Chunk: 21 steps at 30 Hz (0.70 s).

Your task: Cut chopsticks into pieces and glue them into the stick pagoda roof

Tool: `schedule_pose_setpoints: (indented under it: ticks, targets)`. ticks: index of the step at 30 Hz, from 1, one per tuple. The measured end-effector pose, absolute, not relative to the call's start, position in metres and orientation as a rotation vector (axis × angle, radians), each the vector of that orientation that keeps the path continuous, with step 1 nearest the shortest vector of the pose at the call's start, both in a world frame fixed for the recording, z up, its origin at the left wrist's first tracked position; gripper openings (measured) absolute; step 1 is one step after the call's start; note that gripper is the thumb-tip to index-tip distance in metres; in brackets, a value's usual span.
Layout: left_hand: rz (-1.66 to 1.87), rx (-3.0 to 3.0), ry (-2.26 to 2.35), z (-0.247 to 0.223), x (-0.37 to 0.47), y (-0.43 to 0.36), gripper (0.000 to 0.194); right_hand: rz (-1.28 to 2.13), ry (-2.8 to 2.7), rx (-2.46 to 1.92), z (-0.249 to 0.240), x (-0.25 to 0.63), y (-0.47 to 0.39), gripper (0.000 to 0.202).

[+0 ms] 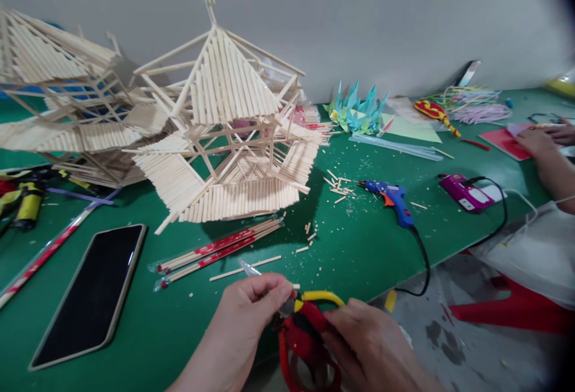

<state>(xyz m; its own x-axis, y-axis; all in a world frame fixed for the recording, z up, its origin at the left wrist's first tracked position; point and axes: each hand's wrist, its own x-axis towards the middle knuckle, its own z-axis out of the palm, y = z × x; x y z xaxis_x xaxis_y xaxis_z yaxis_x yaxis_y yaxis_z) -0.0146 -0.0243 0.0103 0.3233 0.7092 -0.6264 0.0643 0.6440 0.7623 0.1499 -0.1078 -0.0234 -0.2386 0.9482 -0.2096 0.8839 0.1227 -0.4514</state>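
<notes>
My left hand (254,314) pinches a thin wooden stick (295,286); only a short end shows past the thumb. My right hand (366,344) is wrapped round cutting pliers (314,314) with red and yellow handles. Their jaws are against my left fingertips, so whether they touch the stick is hidden. Under my hands are red-handled scissors (284,356), partly covered. Just beyond lie a loose stick (245,268) and wrapped chopsticks (220,248). Behind them stands a pavilion model (233,80) built of wooden sticks.
A second stick model (67,110) stands at left, above a black phone (90,296). To the right are stick offcuts (339,187), a blue glue gun (389,194) with its cord, and a purple power strip (471,191). Another person's hand (534,140) rests on red paper (505,141).
</notes>
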Motion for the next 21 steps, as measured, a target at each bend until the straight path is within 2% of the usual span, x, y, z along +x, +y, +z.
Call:
schedule_pose_setpoints:
  ticks: [12, 15, 18, 21]
  targets:
    - [0.47, 0.765, 1.187, 0.008, -0.013, -0.026, 0.015, 0.743, -2.224, -1.833, -0.034, 0.154, -0.119, 0.017]
    - [0.511, 0.747, 1.197, 0.011, -0.012, -0.019, 0.016, 0.565, -2.119, -1.743, -0.033, 0.158, -0.118, 0.013]
    - [0.567, 0.712, 1.207, 0.013, -0.01, -0.012, 0.017, 0.291, -1.956, -1.539, -0.024, 0.158, -0.108, 0.03]
    - [0.621, 0.685, 1.17, 0.015, -0.006, -0.007, 0.017, 0.271, -1.983, -1.395, -0.017, 0.15, -0.094, 0.028]
